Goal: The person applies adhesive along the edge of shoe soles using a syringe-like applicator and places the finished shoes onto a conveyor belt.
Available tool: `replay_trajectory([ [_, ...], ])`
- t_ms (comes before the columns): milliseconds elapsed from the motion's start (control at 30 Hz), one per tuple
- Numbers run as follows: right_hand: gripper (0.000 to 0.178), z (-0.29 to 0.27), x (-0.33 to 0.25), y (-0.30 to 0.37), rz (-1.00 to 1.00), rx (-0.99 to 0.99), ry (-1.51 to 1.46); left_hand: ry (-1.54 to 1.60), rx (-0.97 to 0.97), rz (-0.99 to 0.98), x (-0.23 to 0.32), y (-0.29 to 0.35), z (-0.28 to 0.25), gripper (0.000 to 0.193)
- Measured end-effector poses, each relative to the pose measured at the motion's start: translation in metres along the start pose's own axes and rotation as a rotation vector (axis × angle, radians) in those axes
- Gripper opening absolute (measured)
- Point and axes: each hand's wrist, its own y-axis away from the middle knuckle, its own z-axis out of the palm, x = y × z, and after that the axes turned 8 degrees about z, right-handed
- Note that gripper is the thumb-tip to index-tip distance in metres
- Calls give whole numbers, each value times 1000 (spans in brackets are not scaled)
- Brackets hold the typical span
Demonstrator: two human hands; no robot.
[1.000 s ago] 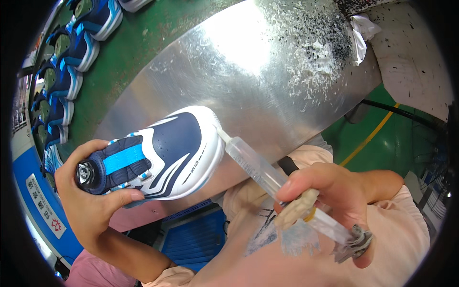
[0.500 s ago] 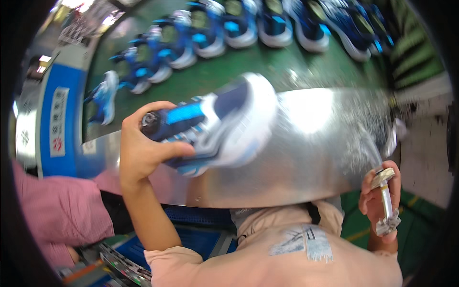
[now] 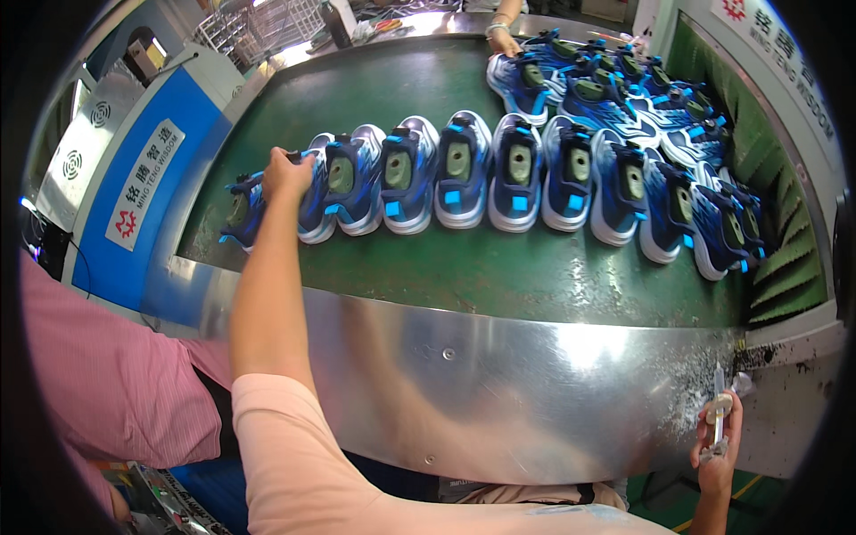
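My left hand [image 3: 287, 176] reaches to the left end of a row of blue and white sneakers, its fingers closed at the upper part of a sneaker [image 3: 312, 209]. Part of that shoe hides behind my hand and forearm. Beside it, the leftmost sneaker [image 3: 237, 212] stands at a slant. Several more, such as a sneaker [image 3: 459, 174] mid-row, point toes away, with olive-green forms inside and bright blue heel tabs. Low on the right, my right hand [image 3: 724, 437] is closed around a slim, pale stick-like tool [image 3: 719, 412] with a roundish pad and crumpled wrapping; its exact kind is unclear.
The shoes stand on a green belt [image 3: 428, 272], behind a shiny metal ledge [image 3: 401, 374]. A co-worker's hand [image 3: 504, 43] touches a shoe among the pile at far right. Green strip curtains [image 3: 798, 241] hang on the right. A person in pink [image 3: 125, 374] is at my left.
My left hand has moved from above the metal ledge, where it held a sneaker, away to the row's left end. My right hand keeps its tool. The view now takes in more of the belt.
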Motion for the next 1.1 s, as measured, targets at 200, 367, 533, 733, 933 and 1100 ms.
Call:
replay_trajectory([
  [200, 54, 9, 3, -10, -16, 120, 69, -384, 151, -40, -85, -9, -16, 74],
  [367, 51, -17, 25, -34, -136, 41, 29, -324, -154, -123, -110, 8, -49, 70],
  [533, 50, -52, 62, -53, -174, -95, -169, -293, 40, 61, -121, 109, -130, 66],
  [733, 56, -61, 78, -57, -158, -222, -201, -99, -38, 180, -131, 288, -150, 67],
  [933, 64, -59, 85, -75, -163, -369, -100, 217, -142, 74, -46, 378, -140, 88],
  [1100, 72, -74, 78, -57, -177, -460, -29, -26, -379, 698, -39, 349, -160, 79],
])
